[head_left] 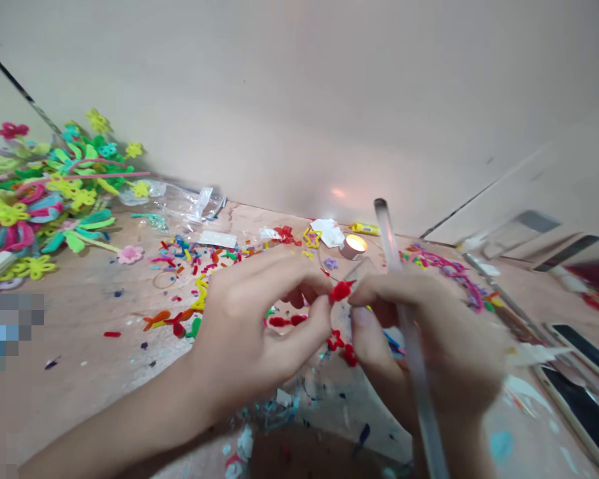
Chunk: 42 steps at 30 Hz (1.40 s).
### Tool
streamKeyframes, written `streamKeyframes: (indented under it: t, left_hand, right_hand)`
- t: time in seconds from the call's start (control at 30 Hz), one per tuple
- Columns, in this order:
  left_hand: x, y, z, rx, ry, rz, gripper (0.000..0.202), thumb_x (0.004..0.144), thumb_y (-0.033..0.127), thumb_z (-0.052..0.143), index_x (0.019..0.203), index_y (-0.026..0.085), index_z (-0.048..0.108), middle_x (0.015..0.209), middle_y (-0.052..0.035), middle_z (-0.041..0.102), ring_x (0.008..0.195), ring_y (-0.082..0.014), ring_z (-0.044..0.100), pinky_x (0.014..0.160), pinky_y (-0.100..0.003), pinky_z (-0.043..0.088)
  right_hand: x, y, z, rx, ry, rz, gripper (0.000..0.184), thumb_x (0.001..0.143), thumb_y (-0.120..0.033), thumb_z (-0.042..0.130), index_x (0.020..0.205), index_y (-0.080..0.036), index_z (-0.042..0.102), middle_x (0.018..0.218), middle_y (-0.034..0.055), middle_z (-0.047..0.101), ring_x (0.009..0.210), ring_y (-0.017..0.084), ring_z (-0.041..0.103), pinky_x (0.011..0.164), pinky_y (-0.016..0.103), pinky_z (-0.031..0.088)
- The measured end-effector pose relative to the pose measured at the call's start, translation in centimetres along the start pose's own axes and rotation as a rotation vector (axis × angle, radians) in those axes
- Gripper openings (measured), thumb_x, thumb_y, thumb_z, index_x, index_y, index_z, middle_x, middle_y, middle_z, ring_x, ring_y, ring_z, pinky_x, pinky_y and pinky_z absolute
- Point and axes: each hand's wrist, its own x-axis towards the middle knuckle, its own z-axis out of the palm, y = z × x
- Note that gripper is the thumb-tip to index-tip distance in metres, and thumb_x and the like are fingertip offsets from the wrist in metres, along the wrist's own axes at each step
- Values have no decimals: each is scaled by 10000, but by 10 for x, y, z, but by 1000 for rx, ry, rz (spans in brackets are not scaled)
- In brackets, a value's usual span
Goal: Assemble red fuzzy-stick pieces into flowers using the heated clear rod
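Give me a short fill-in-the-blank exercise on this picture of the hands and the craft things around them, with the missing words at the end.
The pipe cleaner pinched between the left hand and the right hand is ____.
The rod held in the right hand is ____.
The small candle beyond the hands is ____.
The heap of pipe-cleaner flowers lies to the ____ of the hands.

Missing words: red; clear; lit; left.

We see a table [74,313]; left of the lit candle [353,246] lie pipe-cleaner scraps [194,259], a plastic bag [182,205] and pipe-cleaner flowers [44,193].
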Motion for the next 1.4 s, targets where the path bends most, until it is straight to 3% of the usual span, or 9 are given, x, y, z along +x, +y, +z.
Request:
streamKeyframes:
  t: [0.23,0.37,0.53,0.67,0.83,1.23,1.4]
  left_hand:
    - [-1,0,0,-23,-7,-27,152,778,9,598,725,150,617,643,44,611,599,-56,563,596,-165,453]
    - [-1,1,0,-51,-31,-31,142,780,17,616,725,147,628,637,45,611,600,-58,565,590,-166,454]
    - [0,2,-1,-78,-29,-75,161,757,-6,617,723,151,630,643,49,624,594,-56,574,585,-165,457]
    - [1,2,-1,-107,-54,-65,153,761,2,620,719,149,632,631,48,619,587,-57,569,582,-167,461]
    - [1,2,-2,-106,-55,-82,161,756,-5,623,724,153,634,642,52,628,592,-57,571,582,-169,464]
    - [1,3,-2,-99,-78,-70,162,778,17,616,736,172,633,647,49,641,598,-71,583,581,-188,474]
    - [2,4,-4,-138,-84,-115,181,765,12,604,732,188,629,652,39,656,586,-90,584,571,-210,490]
  right_hand:
    - [-3,0,-2,-1,90,71,221,752,-20,535,829,-223,577,668,-51,623,564,95,575,571,247,489]
    - [-2,1,0,-7,12,28,227,783,-19,551,826,-242,549,666,-37,635,580,129,595,566,274,499]
    - [-3,0,-2,24,70,86,200,779,-41,541,848,-228,567,667,-52,610,546,92,556,549,249,480]
    - [0,-2,-2,31,-3,38,238,775,-14,556,843,-242,545,699,-37,658,604,125,607,584,276,509]
    - [-1,-1,0,60,55,76,222,776,-20,534,845,-231,550,686,-39,638,593,113,603,593,262,515]
    - [-1,-1,-1,57,5,43,233,780,-20,543,848,-243,552,698,-37,664,594,126,619,590,271,523]
    - [-3,-2,-2,55,71,85,208,776,-46,548,862,-234,571,702,-50,660,608,119,631,611,272,536]
